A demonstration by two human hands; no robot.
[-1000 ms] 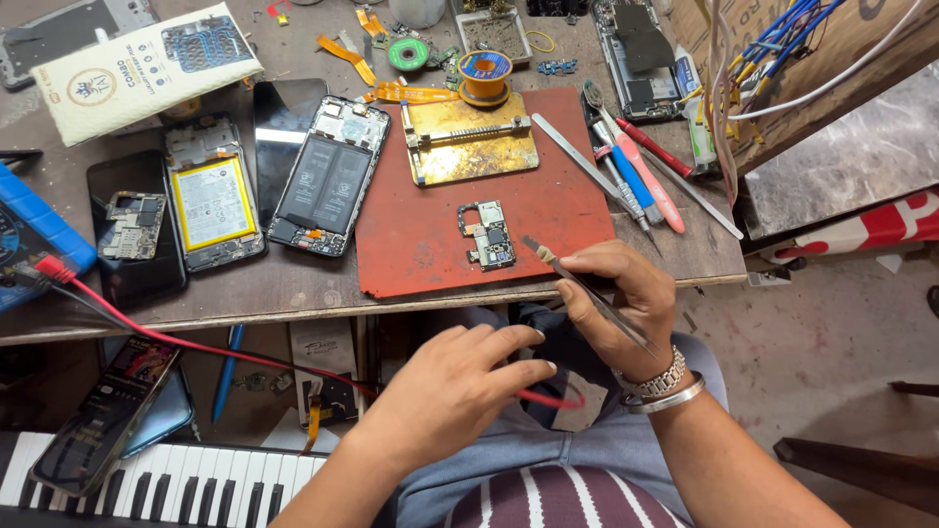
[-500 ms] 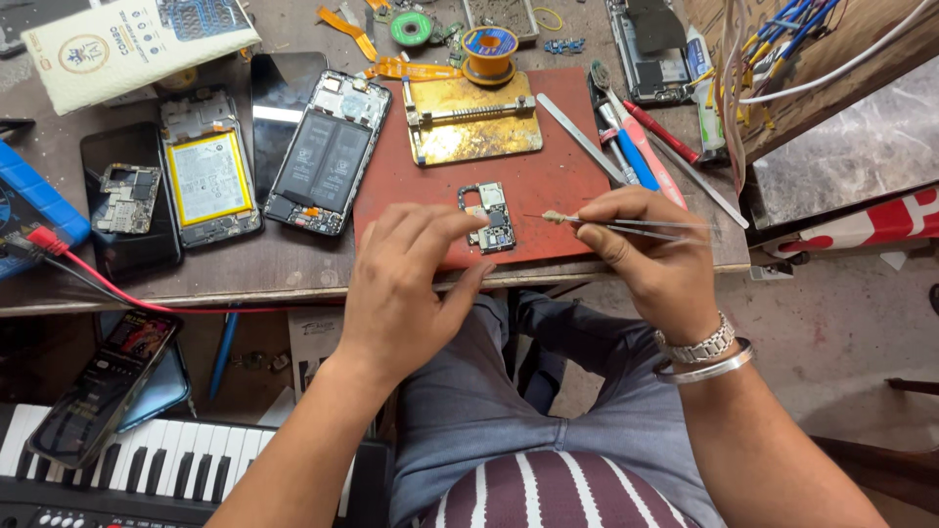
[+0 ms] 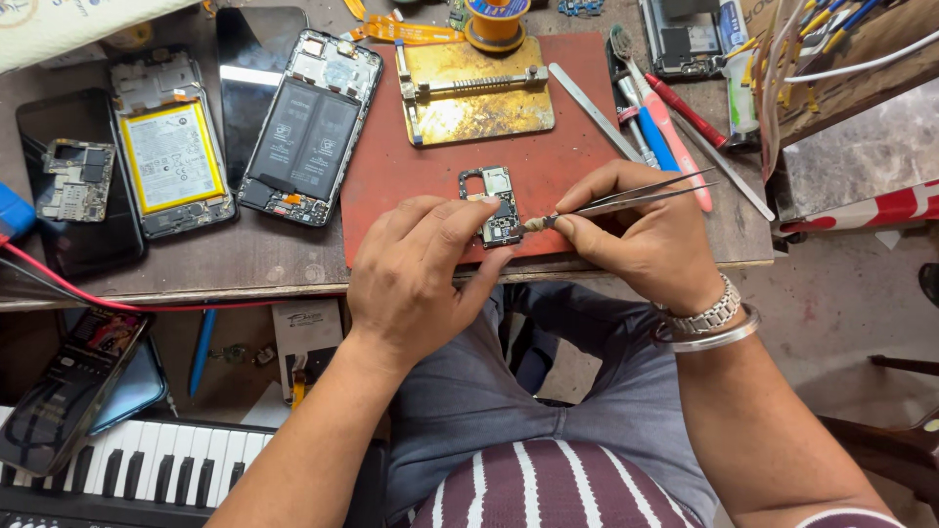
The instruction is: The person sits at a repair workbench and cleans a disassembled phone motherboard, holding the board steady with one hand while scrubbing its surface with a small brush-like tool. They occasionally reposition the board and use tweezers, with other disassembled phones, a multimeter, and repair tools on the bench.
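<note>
Item: small circuit board (image 3: pixel 497 205), flat on the red mat (image 3: pixel 411 176) near the tabletop's front edge, where I note both wrists can brace. My left hand (image 3: pixel 421 269) presses fingertips on its near-left corner to steady it. My right hand (image 3: pixel 641 230), grip pinched on metal tweezers (image 3: pixel 636 198), sets their tips at its right edge.

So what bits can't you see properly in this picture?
- Head view: the left hand covers the near-left part of the small circuit board.
- What the tweezers tip grips is too small to tell.
- The piano keyboard is cut off by the bottom edge.
</note>
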